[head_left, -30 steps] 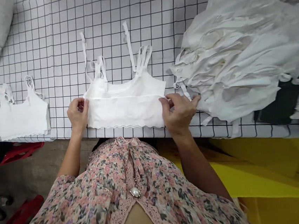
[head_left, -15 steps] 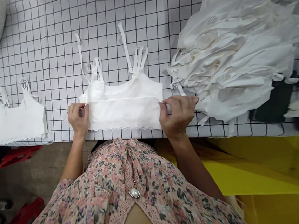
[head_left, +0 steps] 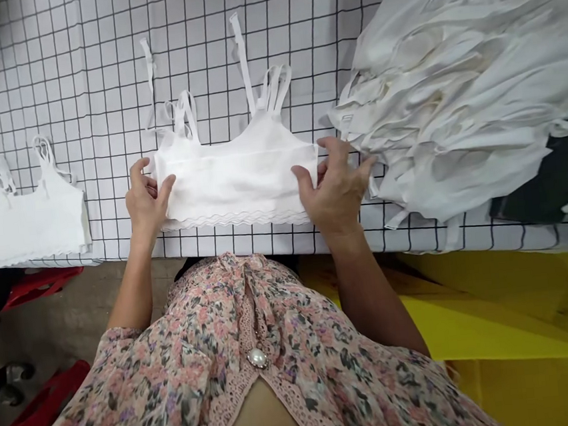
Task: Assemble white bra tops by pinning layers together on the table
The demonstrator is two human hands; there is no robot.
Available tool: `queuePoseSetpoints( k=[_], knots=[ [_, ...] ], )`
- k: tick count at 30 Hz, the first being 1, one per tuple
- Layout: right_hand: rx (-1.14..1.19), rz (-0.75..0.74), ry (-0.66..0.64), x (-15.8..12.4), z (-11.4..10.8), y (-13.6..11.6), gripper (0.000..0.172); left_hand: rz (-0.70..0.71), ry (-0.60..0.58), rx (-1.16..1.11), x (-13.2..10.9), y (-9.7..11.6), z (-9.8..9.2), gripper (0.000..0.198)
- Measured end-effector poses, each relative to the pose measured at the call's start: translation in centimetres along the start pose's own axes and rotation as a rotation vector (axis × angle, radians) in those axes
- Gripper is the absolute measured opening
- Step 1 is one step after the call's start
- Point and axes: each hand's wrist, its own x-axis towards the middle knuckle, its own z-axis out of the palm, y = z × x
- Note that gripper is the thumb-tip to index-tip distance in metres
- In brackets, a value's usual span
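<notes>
Left hand (head_left: 147,203), right hand (head_left: 334,185) raised, bralette (head_left: 238,177) between

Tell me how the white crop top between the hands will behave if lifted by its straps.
The white crop top looks floppy, folding softly at its lower band between the left hand and right hand. It is probably light for its size, judging by its thin-looking fabric. The narrow straps would likely hang limp and let the body sag.

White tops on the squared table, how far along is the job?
It looks early on. One white strappy top already lies flat and neat at the left. A second white top is in hand, with the left hand and right hand gripping its two sides. Much seems left: a big crumpled pile of white garments sits at the right.
</notes>
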Motion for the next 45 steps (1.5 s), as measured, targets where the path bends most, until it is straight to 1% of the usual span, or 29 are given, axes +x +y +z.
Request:
queuePoseSetpoints(
  k=[2, 5, 7, 9, 10, 11, 13, 15, 16, 18, 19, 21, 22, 24, 25, 26, 27, 28, 29, 31, 32, 34, 36, 37, 38, 40, 42, 43, 45],
  knots=[
    [0.021, 0.003, -0.024, -0.7, -0.4, 0.0, 0.053, -0.008, -0.036, 0.012, -0.7, -0.1, -0.6, 0.065],
    [0.044, 0.034, -0.058, -1.3, -0.8, 0.2, 0.051, -0.03, -0.091, 0.015, -1.0, -0.6, -1.1, 0.065],
    [0.014, 0.022, -0.033, -1.3, -1.1, -0.1, 0.05, 0.001, -0.068, 0.057, -0.9, -0.8, -1.1, 0.064],
    [-0.021, -0.049, 0.012, -1.3, -1.2, -1.0, 0.057, 0.113, 0.001, 0.122, -1.1, -0.7, -0.4, 0.064],
    [-0.032, -0.104, 0.014, -1.4, -1.2, -1.6, 0.062, 0.189, 0.018, 0.149, -1.3, -0.4, 0.2, 0.063],
    [-0.039, -0.162, -0.007, -1.6, -1.1, -2.2, 0.067, 0.265, 0.007, 0.165, -1.7, -0.2, 0.9, 0.063],
    [-0.057, -0.255, -0.096, -2.2, -0.7, -2.9, 0.076, 0.375, -0.083, 0.171, -3.0, 0.1, 2.5, 0.066],
    [-0.09, -0.285, -0.182, -3.1, -0.2, -2.9, 0.083, 0.395, -0.159, 0.164, -4.5, 0.0, 3.6, 0.074],
    [-0.104, -0.284, -0.203, -3.6, -0.1, -2.5, 0.085, 0.383, -0.171, 0.162, -5.3, -0.2, 3.7, 0.078],
    [-0.112, -0.281, -0.21, -4.5, 0.1, -1.3, 0.088, 0.359, -0.17, 0.171, -6.1, -0.9, 3.4, 0.082],
    [-0.109, -0.286, -0.197, -4.7, 0.0, -0.7, 0.089, 0.354, -0.157, 0.182, -6.1, -1.3, 2.9, 0.079],
    [-0.079, -0.303, -0.13, -4.3, -0.4, 0.4, 0.085, 0.349, -0.093, 0.197, -5.1, -1.9, 1.7, 0.06],
    [-0.044, -0.322, -0.079, -3.5, -0.7, 0.5, 0.081, 0.345, -0.042, 0.192, -4.2, -2.0, 1.1, 0.047],
    [0.071, -0.385, 0.025, -0.4, -1.1, -0.2, 0.068, 0.35, 0.048, 0.155, -2.1, -1.8, 0.3, 0.028],
    [0.141, -0.429, 0.058, 1.7, -1.1, -1.2, 0.06, 0.375, 0.064, 0.131, -1.1, -1.5, 0.3, 0.024],
    [0.208, -0.481, 0.063, 4.1, -1.0, -2.7, 0.051, 0.412, 0.054, 0.111, -0.3, -1.2, 0.5, 0.024],
    [0.258, -0.531, 0.038, 6.7, -0.6, -4.6, 0.044, 0.453, 0.027, 0.1, 0.2, -0.8, 1.0, 0.025],
    [0.292, -0.59, -0.02, 9.3, 0.0, -6.7, 0.041, 0.487, -0.005, 0.103, 0.4, -0.4, 1.7, 0.027],
    [0.316, -0.655, -0.115, 11.7, 0.9, -9.2, 0.043, 0.511, -0.031, 0.114, 0.3, -0.2, 2.5, 0.028],
    [0.325, -0.763, -0.344, 15.9, 3.3, -14.2, 0.045, 0.51, -0.056, 0.15, -0.5, 0.1, 4.1, 0.032],
    [0.319, -0.794, -0.394, 17.5, 4.6, -16.6, 0.042, 0.502, -0.063, 0.164, -1.0, 0.1, 4.8, 0.034],
    [0.299, -0.837, -0.495, 19.8, 7.1, -20.5, 0.028, 0.487, -0.085, 0.166, -1.8, -0.1, 5.5, 0.039],
    [0.281, -0.856, -0.564, 21.3, 8.7, -23.0, 0.013, 0.469, -0.123, 0.151, -2.3, -0.3, 5.7, 0.043],
    [0.276, -0.851, -0.588, 22.1, 9.0, -23.7, 0.015, 0.46, -0.138, 0.143, -2.4, -0.4, 5.6, 0.045],
    [0.274, -0.829, -0.609, 22.9, 9.0, -24.1, 0.018, 0.452, -0.15, 0.137, -2.4, -0.4, 5.5, 0.046],
    [0.279, -0.735, -0.671, 24.7, 7.6, -24.5, 0.018, 0.447, -0.158, 0.134, -2.4, -0.4, 5.4, 0.047],
    [0.258, -0.619, -0.768, 26.8, 5.0, -24.7, 0.006, 0.453, -0.149, 0.126, -2.4, -0.4, 5.4, 0.048],
    [0.224, -0.577, -0.814, 27.8, 3.4, -24.8, 0.005, 0.455, -0.146, 0.118, -2.4, -0.4, 5.5, 0.048],
    [0.119, -0.539, -0.861, 29.6, -0.1, -25.1, 0.024, 0.452, -0.144, 0.099, -2.6, -0.4, 5.7, 0.049]
  ],
)
